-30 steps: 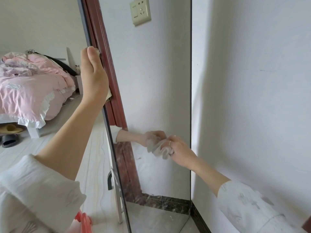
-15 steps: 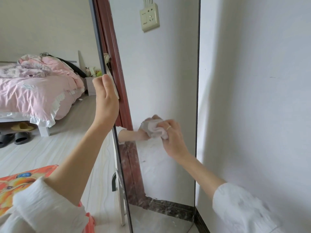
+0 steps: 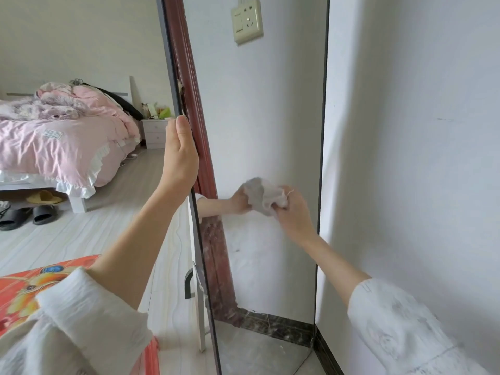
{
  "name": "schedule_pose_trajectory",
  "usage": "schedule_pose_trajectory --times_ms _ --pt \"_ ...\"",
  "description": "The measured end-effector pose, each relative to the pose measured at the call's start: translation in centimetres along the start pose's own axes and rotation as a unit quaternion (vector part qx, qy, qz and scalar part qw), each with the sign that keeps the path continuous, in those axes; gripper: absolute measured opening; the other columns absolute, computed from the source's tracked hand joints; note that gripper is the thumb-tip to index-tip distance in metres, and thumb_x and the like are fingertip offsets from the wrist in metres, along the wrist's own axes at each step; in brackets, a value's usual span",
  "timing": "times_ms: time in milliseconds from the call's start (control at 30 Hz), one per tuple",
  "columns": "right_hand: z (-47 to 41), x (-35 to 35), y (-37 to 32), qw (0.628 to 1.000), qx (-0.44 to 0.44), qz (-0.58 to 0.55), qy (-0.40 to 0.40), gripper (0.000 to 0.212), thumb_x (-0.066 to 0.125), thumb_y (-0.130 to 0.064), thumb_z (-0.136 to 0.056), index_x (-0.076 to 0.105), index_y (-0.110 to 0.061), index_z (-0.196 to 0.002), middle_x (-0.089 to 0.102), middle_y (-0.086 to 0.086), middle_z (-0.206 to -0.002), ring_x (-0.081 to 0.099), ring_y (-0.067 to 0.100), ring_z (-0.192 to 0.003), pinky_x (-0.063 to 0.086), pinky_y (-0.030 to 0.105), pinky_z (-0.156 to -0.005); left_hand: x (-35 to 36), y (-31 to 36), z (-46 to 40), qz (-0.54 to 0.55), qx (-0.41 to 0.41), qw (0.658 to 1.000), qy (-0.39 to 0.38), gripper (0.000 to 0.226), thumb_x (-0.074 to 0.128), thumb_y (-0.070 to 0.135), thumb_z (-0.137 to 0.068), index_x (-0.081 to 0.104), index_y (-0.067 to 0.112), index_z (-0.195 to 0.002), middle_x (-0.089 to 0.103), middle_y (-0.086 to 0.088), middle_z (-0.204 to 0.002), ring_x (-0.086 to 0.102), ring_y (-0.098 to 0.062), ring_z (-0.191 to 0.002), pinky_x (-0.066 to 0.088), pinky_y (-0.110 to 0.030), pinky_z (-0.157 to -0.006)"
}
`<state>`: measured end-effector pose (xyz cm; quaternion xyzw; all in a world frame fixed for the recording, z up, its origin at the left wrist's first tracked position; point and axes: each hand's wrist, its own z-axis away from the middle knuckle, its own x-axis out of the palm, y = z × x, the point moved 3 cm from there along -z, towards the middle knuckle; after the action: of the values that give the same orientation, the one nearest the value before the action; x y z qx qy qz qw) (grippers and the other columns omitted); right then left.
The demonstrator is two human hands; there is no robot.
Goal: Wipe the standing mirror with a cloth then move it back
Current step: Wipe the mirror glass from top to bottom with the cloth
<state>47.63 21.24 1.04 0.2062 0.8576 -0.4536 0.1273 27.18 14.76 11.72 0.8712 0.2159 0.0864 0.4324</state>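
Against mirror glass, cloth bunched in right hand fingers; left hand grips frame edge.

I am looking into a bedroom in a home. A bed with a rumpled pink quilt and a frilled edge stands on the left, and slippers lie on the floor just beside its foot, partly under it. A small white nightstand with drawers sits against the far wall beside the bed, with small clutter on top. The floor is pale wood-look boarding, the walls are plain white, and a household wall socket shows in the reflection of a tall standing mirror.
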Motion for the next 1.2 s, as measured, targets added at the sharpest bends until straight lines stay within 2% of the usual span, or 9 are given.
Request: schedule_pose_trajectory --times_ms 67,167,333,433,533,667,767,933,1200 --pt "-2.0 -0.3 -2.2 0.998 -0.003 -0.040 0.040 0.024 0.062 -0.006 -0.081 0.062 -0.011 -0.104 0.054 0.005 -0.103 0.054 0.018 -0.091 0.039 0.021 -0.075 0.1 0.4 0.1 -0.009 -0.002 1.000 -0.003 0.023 0.015 0.035 -0.102 0.032 0.044 -0.089 0.033 0.027 -0.092 0.030 0.040 -0.074 0.023 0.009 -0.075" --pt "-2.0 0.5 -4.9 0.994 -0.100 0.000 0.042 0.026 0.060 -0.009 -0.082 0.065 -0.012 -0.108 0.052 0.001 -0.098 0.054 0.020 -0.089 0.039 0.020 -0.070 0.2 0.8 0.3 -0.007 -0.004 1.000 -0.007 0.027 0.016 0.035 -0.102 0.026 0.043 -0.078 0.027 0.026 -0.082 0.029 0.039 -0.063 0.021 0.013 -0.062" --pt "4.2 3.0 -3.1 0.953 -0.265 0.140 -0.037 0.027 0.069 0.007 -0.071 0.073 -0.009 -0.092 0.063 0.011 -0.092 0.059 0.030 -0.085 0.053 0.033 -0.068 0.0 0.5 0.0 -0.007 0.000 1.000 0.000 0.023 0.015 0.036 -0.102 0.032 0.044 -0.088 0.029 0.027 -0.085 0.029 0.039 -0.067 0.025 0.009 -0.069" --pt "6.5 3.6 -0.8 0.928 -0.270 0.201 -0.159 0.027 0.064 0.005 -0.073 0.072 -0.008 -0.095 0.063 0.011 -0.098 0.058 0.031 -0.094 0.054 0.038 -0.064 -0.1 0.1 -0.1 0.001 -0.003 1.000 -0.007 0.043 0.015 0.039 -0.101 0.034 0.021 -0.135 0.029 0.031 -0.108 0.028 0.026 -0.097 0.018 0.005 -0.079" --pt "6.0 3.5 0.4 0.886 -0.227 0.306 -0.265 0.028 0.052 -0.001 -0.082 0.068 -0.008 -0.104 0.055 0.007 -0.113 0.048 0.025 -0.111 0.049 0.036 -0.075 -0.3 0.2 0.2 -0.012 -0.003 1.000 -0.004 0.034 0.015 0.038 -0.101 0.037 0.029 -0.126 0.032 0.031 -0.101 0.030 0.033 -0.086 0.019 0.011 -0.072" --pt "2.9 1.6 -2.3 0.995 -0.008 -0.003 -0.100 0.019 0.065 0.001 -0.076 0.062 -0.018 -0.077 0.063 0.012 -0.091 0.058 0.021 -0.083 0.047 0.031 -0.070 0.0 0.7 0.2 -0.020 -0.001 1.000 -0.006 0.024 0.016 0.037 -0.101 0.031 0.041 -0.083 0.032 0.025 -0.083 0.032 0.037 -0.064 0.023 0.012 -0.062" --pt "-0.8 0.2 -5.8 0.988 0.013 -0.152 0.020 0.019 0.070 -0.005 -0.078 0.062 -0.010 -0.094 0.060 0.007 -0.091 0.057 0.018 -0.082 0.046 0.028 -0.070 -0.1 0.7 0.2 -0.021 0.000 1.000 -0.006 0.023 0.016 0.038 -0.101 0.034 0.040 -0.086 0.035 0.026 -0.087 0.033 0.036 -0.070 0.024 0.011 -0.066" --pt "-0.3 2.4 -9.5 0.987 -0.161 -0.002 -0.005 0.023 0.068 -0.003 -0.078 0.070 -0.007 -0.100 0.058 0.008 -0.091 0.057 0.028 -0.091 0.048 0.035 -0.076 -0.2 -0.2 -0.4 -0.005 -0.016 1.000 -0.007 0.031 0.016 0.040 -0.100 0.041 0.022 -0.105 0.040 0.017 -0.090 0.041 0.012 -0.083 0.029 -0.005 -0.081" --pt "7.1 5.7 -3.2 0.894 -0.291 0.232 -0.248 0.020 0.059 0.002 -0.079 0.070 -0.001 -0.096 0.057 0.015 -0.103 0.047 0.029 -0.106 0.049 0.041 -0.080 -0.5 0.5 -0.1 -0.017 -0.013 1.000 -0.005 0.026 0.014 0.037 -0.101 0.028 0.042 -0.079 0.030 0.025 -0.082 0.031 0.037 -0.063 0.022 0.013 -0.061"
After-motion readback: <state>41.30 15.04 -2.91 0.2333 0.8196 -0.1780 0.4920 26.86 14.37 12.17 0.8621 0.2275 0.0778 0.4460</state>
